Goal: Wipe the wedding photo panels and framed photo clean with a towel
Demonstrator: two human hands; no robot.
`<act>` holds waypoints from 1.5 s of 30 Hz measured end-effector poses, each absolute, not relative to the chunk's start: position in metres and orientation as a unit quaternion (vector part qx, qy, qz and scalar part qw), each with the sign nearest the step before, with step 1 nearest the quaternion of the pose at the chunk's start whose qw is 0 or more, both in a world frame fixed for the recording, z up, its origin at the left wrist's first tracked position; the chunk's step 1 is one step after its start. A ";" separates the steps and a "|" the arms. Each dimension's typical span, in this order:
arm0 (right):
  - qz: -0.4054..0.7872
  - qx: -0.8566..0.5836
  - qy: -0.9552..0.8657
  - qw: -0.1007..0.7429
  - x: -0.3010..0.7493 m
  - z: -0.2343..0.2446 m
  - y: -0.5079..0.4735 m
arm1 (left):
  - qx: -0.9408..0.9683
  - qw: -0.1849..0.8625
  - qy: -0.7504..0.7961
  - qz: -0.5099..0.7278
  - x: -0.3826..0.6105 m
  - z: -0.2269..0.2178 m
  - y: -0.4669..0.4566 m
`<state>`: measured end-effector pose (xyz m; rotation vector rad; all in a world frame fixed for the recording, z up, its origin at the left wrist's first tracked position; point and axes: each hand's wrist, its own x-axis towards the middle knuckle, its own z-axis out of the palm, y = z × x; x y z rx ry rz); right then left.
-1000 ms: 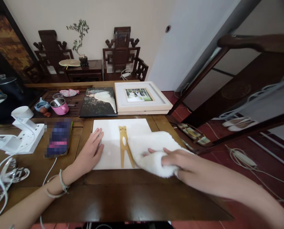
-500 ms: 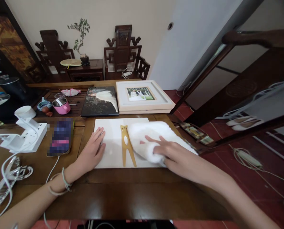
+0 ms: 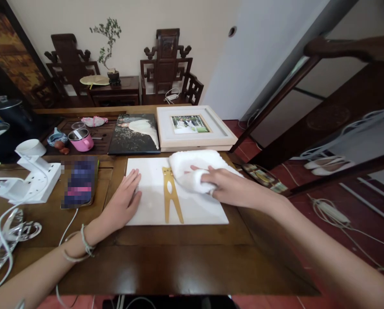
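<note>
A white board [image 3: 150, 206] lies flat on the brown wooden table, and a yellow animal-shaped figure [image 3: 170, 195] with two long legs shows on its middle. My left hand [image 3: 124, 197] rests with outstretched fingers on the board's left edge. Bunched in my right hand [image 3: 222, 184] is a white fluffy cloth [image 3: 195, 165], pressed on the upper right part of the board. The cloth hides that corner and reaches past the edge onto the table.
Behind the board lie a framed photo [image 3: 220, 128] and a dark picture panel [image 3: 134, 137]. To the left are a phone [image 3: 80, 182] on a cable, a white power strip [image 3: 45, 180], a clear hair claw [image 3: 11, 244] and a pink cup [image 3: 81, 139].
My right hand has moved the cloth away from me, up the board, uncovering its lower right corner. My left hand stays at the left edge.
</note>
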<state>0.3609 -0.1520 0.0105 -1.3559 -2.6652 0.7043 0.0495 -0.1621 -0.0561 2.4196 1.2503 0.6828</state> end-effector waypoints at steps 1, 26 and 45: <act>0.217 -0.442 -0.870 0.029 0.359 0.007 -0.143 | 0.850 0.166 0.439 0.239 0.050 -0.056 -0.162; 0.191 -0.510 -0.831 0.113 0.347 0.009 -0.160 | 0.851 0.164 0.437 0.242 0.051 -0.053 -0.163; 0.123 -0.393 -0.903 0.120 0.300 -0.013 -0.185 | 0.852 0.165 0.433 0.243 0.049 -0.056 -0.162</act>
